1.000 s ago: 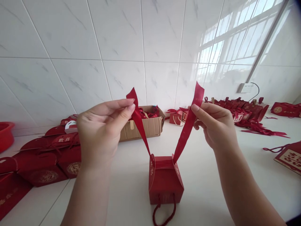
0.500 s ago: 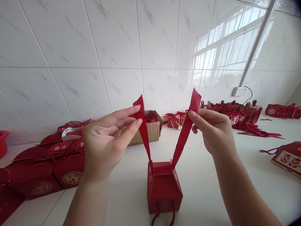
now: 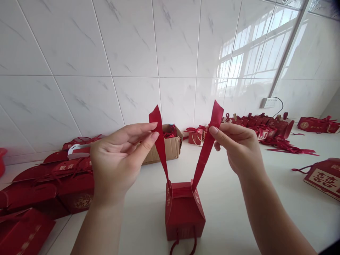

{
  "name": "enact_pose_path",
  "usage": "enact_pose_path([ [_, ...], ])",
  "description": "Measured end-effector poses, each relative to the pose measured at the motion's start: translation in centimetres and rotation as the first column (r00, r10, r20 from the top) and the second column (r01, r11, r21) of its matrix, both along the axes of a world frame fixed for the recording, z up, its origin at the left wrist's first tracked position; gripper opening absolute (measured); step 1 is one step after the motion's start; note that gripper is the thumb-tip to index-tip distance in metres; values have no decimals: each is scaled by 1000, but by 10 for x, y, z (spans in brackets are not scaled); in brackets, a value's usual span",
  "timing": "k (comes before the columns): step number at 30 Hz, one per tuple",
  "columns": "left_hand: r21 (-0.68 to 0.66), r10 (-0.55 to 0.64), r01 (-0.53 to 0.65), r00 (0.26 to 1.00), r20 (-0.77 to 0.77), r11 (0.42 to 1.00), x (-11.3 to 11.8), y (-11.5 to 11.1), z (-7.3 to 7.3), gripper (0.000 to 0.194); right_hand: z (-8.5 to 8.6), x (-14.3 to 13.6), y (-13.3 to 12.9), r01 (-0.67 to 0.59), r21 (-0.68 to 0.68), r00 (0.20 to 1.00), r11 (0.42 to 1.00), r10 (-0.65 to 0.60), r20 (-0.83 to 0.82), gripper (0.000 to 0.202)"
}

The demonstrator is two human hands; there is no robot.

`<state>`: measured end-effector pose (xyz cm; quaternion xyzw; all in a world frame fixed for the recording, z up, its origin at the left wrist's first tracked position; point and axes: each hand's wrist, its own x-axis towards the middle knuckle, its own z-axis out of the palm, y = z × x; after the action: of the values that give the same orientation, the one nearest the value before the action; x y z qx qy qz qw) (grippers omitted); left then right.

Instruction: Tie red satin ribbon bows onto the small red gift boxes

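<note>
A small red gift box (image 3: 185,216) stands upright on the white table, with a dark red cord handle (image 3: 195,241) hanging at its near side. Through its top runs a red ribbon (image 3: 203,161), whose two ends rise in a V. My left hand (image 3: 119,156) pinches one end between thumb and fingers, above and left of the box. The other end is pinched by my right hand (image 3: 237,148), above and right. Both ribbon tips stick up past my fingertips.
Several red boxes (image 3: 74,191) crowd the left side. Behind my left hand is a cardboard carton (image 3: 174,148) holding red items. More small boxes (image 3: 278,125) and loose ribbons (image 3: 288,146) lie at the back right. A box with gold characters (image 3: 324,179) is at the right edge.
Both pinched ribbon ends have shifted very slightly left, the right one a little more. The view has turned a little, and another red box now shows at the lower left.
</note>
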<state>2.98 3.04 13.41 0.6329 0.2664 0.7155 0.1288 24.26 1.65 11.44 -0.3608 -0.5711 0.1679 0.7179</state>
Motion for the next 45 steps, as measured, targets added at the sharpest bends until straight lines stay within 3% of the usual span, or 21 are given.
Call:
enact_pose_path([
  [15,-36,69,-68,998,6,997,6,-6,3,17,-1,0,0,-28,37,1000,999,28,-13,7],
  [24,32,102,-100,992,-72,994,1,-1,-2,19,-1,-1,-1,-22,34,1000,999,22,12,6],
  [31,49,100,-98,995,-27,994,3,-3,-1,20,-1,-1,-2,-27,33,1000,999,28,-9,7],
  [36,85,60,-56,997,-42,995,3,0,-1,20,0,-2,-2,-63,23,998,998,63,-29,7],
  [40,111,3,1,999,-37,994,3,2,-1,15,0,-3,-1,-200,-13,976,980,198,-91,5],
  [45,21,-74,74,997,-26,997,4,3,-2,17,-3,-7,0,-261,-72,961,963,252,-112,9],
])
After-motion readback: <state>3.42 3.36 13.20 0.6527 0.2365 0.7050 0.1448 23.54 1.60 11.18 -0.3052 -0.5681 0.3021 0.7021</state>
